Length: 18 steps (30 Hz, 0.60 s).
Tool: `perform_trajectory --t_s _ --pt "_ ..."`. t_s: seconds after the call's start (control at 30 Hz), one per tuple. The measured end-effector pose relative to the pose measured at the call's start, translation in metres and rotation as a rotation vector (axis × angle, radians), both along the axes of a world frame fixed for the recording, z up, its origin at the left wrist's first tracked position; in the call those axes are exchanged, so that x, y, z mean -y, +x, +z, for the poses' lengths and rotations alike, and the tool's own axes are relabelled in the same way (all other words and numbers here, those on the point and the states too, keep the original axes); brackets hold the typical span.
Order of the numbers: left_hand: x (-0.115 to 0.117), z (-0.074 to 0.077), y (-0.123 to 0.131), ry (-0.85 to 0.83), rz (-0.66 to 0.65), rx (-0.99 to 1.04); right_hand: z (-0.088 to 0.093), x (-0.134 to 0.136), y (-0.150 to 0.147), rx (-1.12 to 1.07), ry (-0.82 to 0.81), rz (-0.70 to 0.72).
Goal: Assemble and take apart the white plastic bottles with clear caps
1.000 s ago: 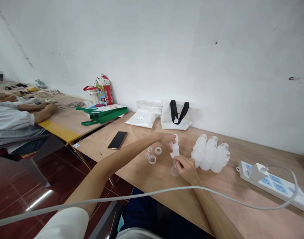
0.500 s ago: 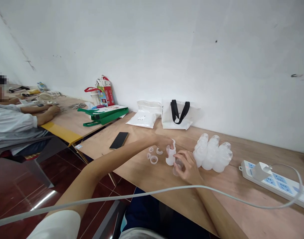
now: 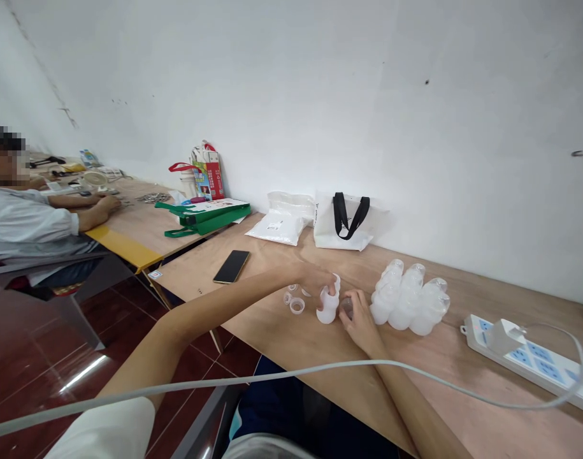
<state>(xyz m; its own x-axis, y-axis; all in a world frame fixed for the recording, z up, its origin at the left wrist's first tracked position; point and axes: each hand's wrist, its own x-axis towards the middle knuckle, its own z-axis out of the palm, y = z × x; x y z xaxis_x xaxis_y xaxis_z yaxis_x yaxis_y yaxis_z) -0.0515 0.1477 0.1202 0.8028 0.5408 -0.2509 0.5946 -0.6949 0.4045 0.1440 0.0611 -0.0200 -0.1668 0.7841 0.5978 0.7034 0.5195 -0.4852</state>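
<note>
My left hand (image 3: 315,278) is closed round a small white plastic bottle (image 3: 328,305) that rests tilted on the wooden table (image 3: 291,344). Just right of it, my right hand (image 3: 357,317) pinches a small clear cap (image 3: 347,308) close to the bottle. Two or three clear rings and caps (image 3: 295,301) lie on the table left of the bottle, partly hidden by my left wrist. A packed cluster of white bottles (image 3: 408,296) lies on its side directly to the right of my right hand.
A black phone (image 3: 231,266) lies at the left. White bags (image 3: 341,221) and a plastic pouch (image 3: 279,223) sit against the wall. A power strip (image 3: 530,357) with a plugged adapter is at the right; its white cable crosses the foreground. A person sits at the neighbouring table, far left.
My left hand lowered the bottle from the air onto the table. My right hand moved up and in with the cap, closer to the bottle.
</note>
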Motion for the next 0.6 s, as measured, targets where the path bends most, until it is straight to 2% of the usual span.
perform_trajectory --t_s 0.2,0.4,0.6 --pt "0.004 0.003 0.0 0.009 -0.018 0.05 -0.001 -0.011 -0.01 -0.031 0.024 -0.11" --pt "0.016 0.021 -0.005 0.027 -0.144 0.02 0.003 -0.008 -0.012 -0.118 0.052 -0.082" --pt "0.02 0.035 -0.022 0.073 -0.11 0.102 0.006 -0.005 -0.012 -0.23 0.015 -0.106"
